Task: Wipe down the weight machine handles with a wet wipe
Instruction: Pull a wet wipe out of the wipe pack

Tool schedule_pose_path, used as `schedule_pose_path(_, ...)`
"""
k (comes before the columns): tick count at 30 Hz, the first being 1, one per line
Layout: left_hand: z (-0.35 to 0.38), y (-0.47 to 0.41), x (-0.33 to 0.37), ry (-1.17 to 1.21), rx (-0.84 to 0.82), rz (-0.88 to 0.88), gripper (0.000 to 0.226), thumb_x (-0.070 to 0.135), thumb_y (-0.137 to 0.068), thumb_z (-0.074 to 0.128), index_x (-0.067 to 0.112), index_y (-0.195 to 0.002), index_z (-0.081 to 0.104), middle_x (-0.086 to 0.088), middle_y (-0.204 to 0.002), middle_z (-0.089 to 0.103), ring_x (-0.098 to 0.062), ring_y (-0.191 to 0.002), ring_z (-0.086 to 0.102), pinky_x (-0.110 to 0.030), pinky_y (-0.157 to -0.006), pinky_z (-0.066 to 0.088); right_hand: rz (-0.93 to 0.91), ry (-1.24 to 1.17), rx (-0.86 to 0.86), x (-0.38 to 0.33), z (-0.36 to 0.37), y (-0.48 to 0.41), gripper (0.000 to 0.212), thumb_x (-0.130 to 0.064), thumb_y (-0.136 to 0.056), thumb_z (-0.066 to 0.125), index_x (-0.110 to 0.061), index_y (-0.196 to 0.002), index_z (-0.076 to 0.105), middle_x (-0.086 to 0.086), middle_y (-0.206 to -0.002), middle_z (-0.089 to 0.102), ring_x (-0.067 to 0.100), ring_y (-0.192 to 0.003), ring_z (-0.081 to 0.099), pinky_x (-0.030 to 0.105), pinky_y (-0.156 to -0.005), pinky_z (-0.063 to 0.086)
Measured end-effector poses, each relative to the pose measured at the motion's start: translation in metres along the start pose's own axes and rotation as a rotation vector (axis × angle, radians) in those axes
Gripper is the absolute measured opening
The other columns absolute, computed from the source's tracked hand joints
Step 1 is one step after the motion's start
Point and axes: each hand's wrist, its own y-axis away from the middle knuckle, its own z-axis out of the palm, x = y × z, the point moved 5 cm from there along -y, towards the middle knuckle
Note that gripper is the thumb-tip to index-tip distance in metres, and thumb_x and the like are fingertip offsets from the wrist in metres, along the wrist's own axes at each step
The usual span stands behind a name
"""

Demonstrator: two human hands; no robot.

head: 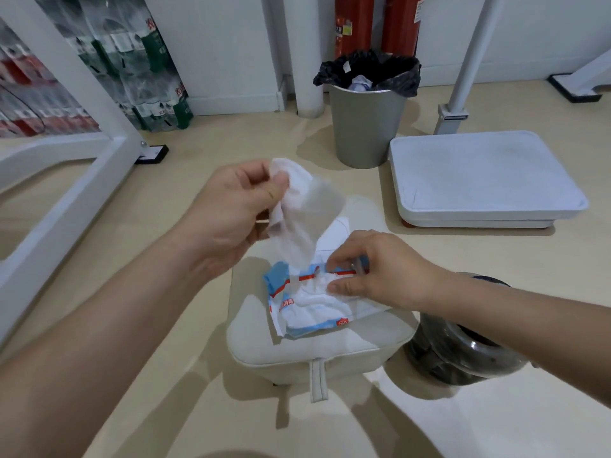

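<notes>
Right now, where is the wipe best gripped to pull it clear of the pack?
Grip the wipe by its bunched top end, from above, where the left hand pinches it. It hangs as a strip whose lower end seems to enter the pack, so pull upward while the right hand holds the pack on the stool.

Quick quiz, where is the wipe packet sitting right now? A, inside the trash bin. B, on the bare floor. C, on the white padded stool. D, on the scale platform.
C: the wipe packet lies on the white padded stool, pinched by the right hand, while the left hand holds a wet wipe above it.
</notes>
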Motion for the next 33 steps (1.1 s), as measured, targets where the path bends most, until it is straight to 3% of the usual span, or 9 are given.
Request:
schedule_pose_path(5,-0.014,0.004,-0.016,-0.277,-0.156,-0.089,0.032,-0.013,-0.09,0.044,0.011,-0.077,0.06,0.002,-0.064,0.058,-0.007,-0.055,0.05,-0.015,-0.049,0.039,-0.047,-0.267,-0.015,-0.008,-0.013,0.002,0.052,-0.04,-0.074,0.077,-0.033,-0.122,0.059,-0.012,-0.108,0.059,0.001,-0.1,0.055,0.01,-0.083,0.042)
schedule_pose_path(10,-0.024,0.002,-0.031,-0.587,-0.125,-0.241,0.017,0.011,-0.088,0.058,0.026,-0.093,0.065,0.0,-0.071,0.069,-0.01,-0.053,0.057,-0.02,-0.048,0.042,-0.511,0.448,0.122,-0.028,-0.007,0.006,0.02,-0.037,-0.086,0.057,-0.028,-0.096,0.073,-0.007,-0.102,0.063,0.018,-0.095,0.059,0.03,-0.067,0.04)
schedule_pose_path(12,-0.025,0.001,-0.038,-0.553,-0.099,-0.287,0.025,0.014,-0.088,0.059,0.033,-0.105,0.061,0.001,-0.074,0.071,-0.008,-0.054,0.06,-0.018,-0.047,0.044,-0.525,0.508,0.067,-0.022,-0.001,0.011,0.022,-0.036,-0.089,0.051,-0.027,-0.087,0.072,-0.01,-0.096,0.065,0.017,-0.092,0.059,0.03,-0.064,0.036)
schedule_pose_path(14,-0.022,-0.001,-0.046,-0.392,-0.148,-0.357,0.032,0.01,-0.09,0.057,0.027,-0.116,0.06,-0.004,-0.091,0.075,-0.013,-0.072,0.068,-0.022,-0.064,0.052,-0.507,0.488,0.025,-0.015,0.002,0.014,0.024,-0.035,-0.093,0.048,-0.027,-0.092,0.07,-0.013,-0.095,0.065,0.014,-0.092,0.056,0.033,-0.064,0.037)
schedule_pose_path(17,-0.017,0.0,-0.056,-0.171,-0.228,-0.462,0.027,0.003,-0.09,0.054,0.013,-0.111,0.067,-0.009,-0.103,0.073,-0.018,-0.083,0.069,-0.027,-0.072,0.057,-0.478,0.339,0.035,-0.005,0.004,0.015,0.023,-0.033,-0.092,0.052,-0.025,-0.101,0.072,-0.009,-0.102,0.064,0.015,-0.096,0.054,0.034,-0.072,0.046)
schedule_pose_path(20,-0.013,0.002,-0.058,-0.125,-0.33,-0.484,0.031,0.004,-0.077,0.06,0.015,-0.103,0.073,-0.012,-0.102,0.071,-0.019,-0.081,0.068,-0.025,-0.066,0.055,-0.531,0.323,0.18,-0.003,-0.005,0.022,0.019,-0.025,-0.089,0.059,-0.014,-0.091,0.074,0.006,-0.101,0.06,0.021,-0.09,0.052,0.029,-0.073,0.044)
schedule_pose_path(24,-0.006,0.007,-0.058,-0.583,-0.623,-0.425,0.041,0.017,-0.072,0.053,0.032,-0.103,0.073,-0.008,-0.086,0.067,-0.022,-0.073,0.053,-0.031,-0.069,0.043,-0.55,0.296,0.503,-0.017,-0.045,0.025,0.019,-0.016,-0.079,0.062,-0.001,-0.088,0.069,0.016,-0.093,0.058,0.022,-0.081,0.048,0.025,-0.073,0.037)
schedule_pose_path(30,0.011,0.02,-0.063,-0.728,-0.853,-0.51,0.038,0.01,-0.078,0.049,0.025,-0.102,0.075,0.005,-0.065,0.056,-0.009,-0.057,0.045,-0.019,-0.054,0.039,-0.667,0.423,0.117,-0.002,0.0,0.027,0.022,-0.022,-0.089,0.052,-0.011,-0.095,0.07,0.008,-0.096,0.064,0.027,-0.077,0.056,0.036,-0.065,0.049)
schedule_pose_path(33,0.007,0.019,-0.056,-0.544,-0.871,-0.49,0.036,0.009,-0.079,0.048,0.016,-0.104,0.074,0.001,-0.075,0.065,-0.01,-0.063,0.053,-0.018,-0.056,0.044,-0.677,0.478,0.042,0.001,0.005,0.026,0.025,-0.026,-0.092,0.048,-0.014,-0.094,0.069,0.004,-0.096,0.064,0.027,-0.08,0.055,0.036,-0.067,0.046)
